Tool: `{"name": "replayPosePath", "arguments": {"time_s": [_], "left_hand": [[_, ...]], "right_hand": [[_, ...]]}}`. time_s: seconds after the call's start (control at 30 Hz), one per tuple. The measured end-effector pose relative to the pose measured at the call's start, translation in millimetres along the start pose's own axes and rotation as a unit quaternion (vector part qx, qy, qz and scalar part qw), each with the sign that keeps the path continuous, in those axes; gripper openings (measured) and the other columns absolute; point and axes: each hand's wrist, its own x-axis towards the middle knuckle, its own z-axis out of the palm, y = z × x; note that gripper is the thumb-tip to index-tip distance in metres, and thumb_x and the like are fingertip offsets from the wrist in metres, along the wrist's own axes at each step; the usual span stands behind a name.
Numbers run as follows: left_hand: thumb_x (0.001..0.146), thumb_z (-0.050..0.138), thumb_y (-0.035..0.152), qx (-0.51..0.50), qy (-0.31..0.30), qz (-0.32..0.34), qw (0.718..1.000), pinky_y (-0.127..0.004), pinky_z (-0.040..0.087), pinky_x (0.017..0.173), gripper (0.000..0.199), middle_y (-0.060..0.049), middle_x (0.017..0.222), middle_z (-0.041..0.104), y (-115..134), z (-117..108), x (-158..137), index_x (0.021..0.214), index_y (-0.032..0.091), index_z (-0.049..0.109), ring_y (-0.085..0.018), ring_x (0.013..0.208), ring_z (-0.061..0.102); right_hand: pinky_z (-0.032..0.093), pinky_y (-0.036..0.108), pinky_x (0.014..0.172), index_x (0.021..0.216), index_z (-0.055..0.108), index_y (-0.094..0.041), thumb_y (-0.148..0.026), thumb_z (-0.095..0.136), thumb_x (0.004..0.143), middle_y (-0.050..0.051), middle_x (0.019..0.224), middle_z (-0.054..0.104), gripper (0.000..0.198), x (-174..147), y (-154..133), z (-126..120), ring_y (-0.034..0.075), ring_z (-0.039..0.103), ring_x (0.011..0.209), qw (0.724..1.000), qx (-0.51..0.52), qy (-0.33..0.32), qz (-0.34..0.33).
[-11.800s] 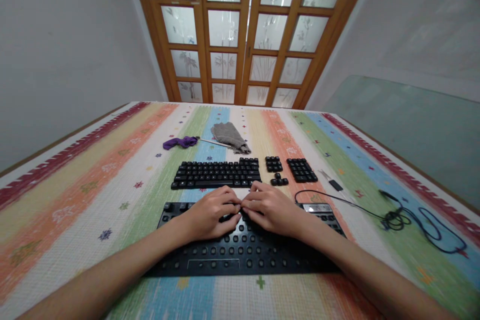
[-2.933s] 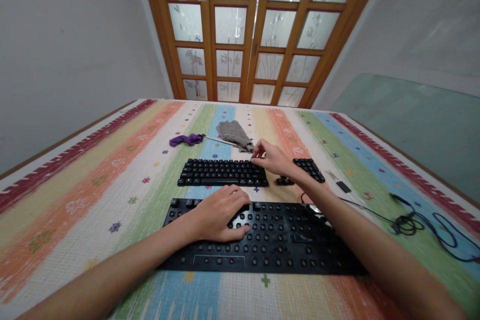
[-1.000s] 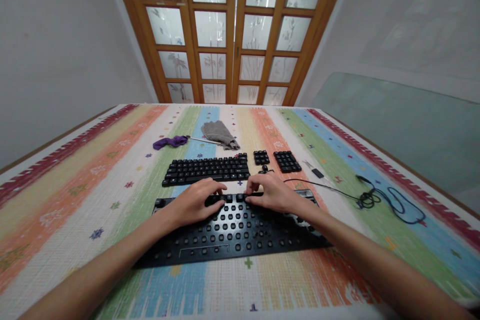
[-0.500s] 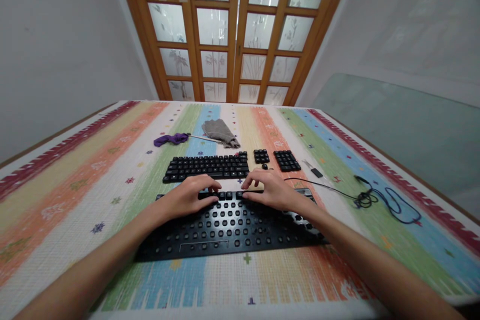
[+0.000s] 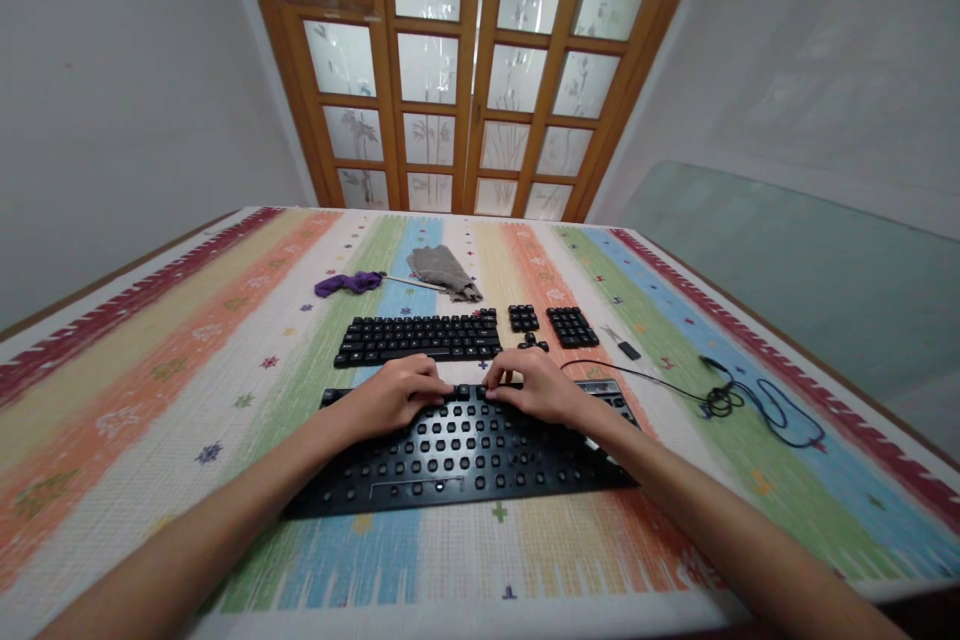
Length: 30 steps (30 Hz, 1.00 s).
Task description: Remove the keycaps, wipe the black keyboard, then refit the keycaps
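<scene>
A black keyboard [image 5: 450, 465] lies before me, most of its keys stripped to bare stems, with a few keycaps along its back row. My left hand [image 5: 397, 392] bends over that row, thumb and index finger closed at a keycap [image 5: 463, 391] near the middle. On the other side, my right hand [image 5: 534, 384] pinches at a neighbouring keycap with curled fingers. Part of the row is hidden under both hands. Just behind lie loose keycaps [image 5: 420, 337] in a keyboard layout, with smaller blocks of navigation keycaps [image 5: 523, 318] and number-pad keycaps [image 5: 571, 326].
A grey cloth [image 5: 442, 270] and a purple cloth [image 5: 349, 283] on a thin stick lie farther back. To the right are a small black-handled tool [image 5: 628, 350] and a coiled cable [image 5: 724, 400]. A striped cloth [image 5: 255, 460] covers the table.
My left hand has moved slightly right and its spread fingers have closed at the back row. My right hand's fingers have drawn together. The view has shifted a little.
</scene>
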Motion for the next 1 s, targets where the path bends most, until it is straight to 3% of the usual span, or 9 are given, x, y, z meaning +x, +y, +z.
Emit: {"name": "replayPosePath", "arguments": {"time_s": [0.33, 0.47, 0.57, 0.67, 0.8, 1.0], "left_hand": [[0.094, 0.050, 0.015, -0.010, -0.018, -0.002, 1.000, -0.028, 0.049, 0.073, 0.024, -0.006, 0.089, 0.063, -1.5, 1.8, -0.2, 0.096, 0.019, 0.073, -0.016, 0.082, 0.060], [0.094, 0.051, 0.015, -0.007, -0.016, -0.016, 1.000, -0.028, 0.049, 0.073, 0.023, -0.006, 0.088, 0.063, 3.1, 0.6, -0.4, 0.096, 0.019, 0.073, -0.016, 0.082, 0.059], [0.095, 0.053, 0.019, -0.001, -0.013, -0.035, 0.999, -0.031, 0.050, 0.078, 0.021, -0.006, 0.093, 0.064, 10.2, -1.5, -0.6, 0.108, 0.020, 0.070, -0.018, 0.087, 0.060], [0.096, 0.053, 0.021, 0.009, -0.005, -0.051, 0.999, -0.034, 0.050, 0.085, 0.023, -0.007, 0.101, 0.065, 17.1, -2.1, -0.3, 0.115, 0.019, 0.065, -0.020, 0.094, 0.060], [0.097, 0.052, 0.021, 0.008, -0.008, -0.051, 0.999, -0.037, 0.050, 0.090, 0.022, -0.009, 0.108, 0.065, 20.8, 0.3, 1.0, 0.114, 0.019, 0.065, -0.021, 0.100, 0.060], [0.098, 0.048, 0.020, -0.004, -0.011, -0.060, 0.998, -0.037, 0.050, 0.090, 0.022, -0.009, 0.108, 0.065, 20.2, -0.1, 2.7, 0.115, 0.018, 0.063, -0.021, 0.101, 0.059]], "right_hand": [[0.046, 0.028, 0.071, 0.076, 0.070, -0.018, -0.011, 0.072, 0.078, 0.001, 0.077, 0.071, 0.007, 2.2, 1.9, -1.4, 0.015, 0.063, 0.074, 0.999, -0.030, -0.022, -0.027], [0.047, 0.026, 0.067, 0.078, 0.071, -0.018, -0.014, 0.073, 0.078, 0.001, 0.077, 0.071, 0.005, 9.4, -1.7, -10.4, 0.014, 0.062, 0.070, 0.997, -0.018, -0.072, -0.004], [0.048, 0.027, 0.070, 0.080, 0.072, -0.019, -0.020, 0.072, 0.080, 0.001, 0.081, 0.073, 0.001, 18.5, -0.4, -24.1, 0.014, 0.064, 0.073, 0.994, -0.013, -0.107, -0.019], [0.048, 0.028, 0.070, 0.081, 0.072, -0.019, -0.028, 0.067, 0.086, 0.003, 0.080, 0.073, 0.012, 30.7, 10.9, -38.8, 0.015, 0.064, 0.072, 0.997, -0.037, -0.061, -0.019], [0.047, 0.029, 0.064, 0.079, 0.070, -0.017, -0.024, 0.065, 0.085, 0.004, 0.076, 0.071, 0.010, 52.5, 39.8, -50.0, 0.016, 0.062, 0.068, 0.995, -0.089, 0.023, 0.032], [0.048, 0.029, 0.072, 0.086, 0.073, -0.016, -0.016, 0.063, 0.085, 0.008, 0.088, 0.074, 0.010, 84.8, 77.7, -47.3, 0.019, 0.066, 0.080, 0.992, -0.112, 0.013, 0.063]]}}
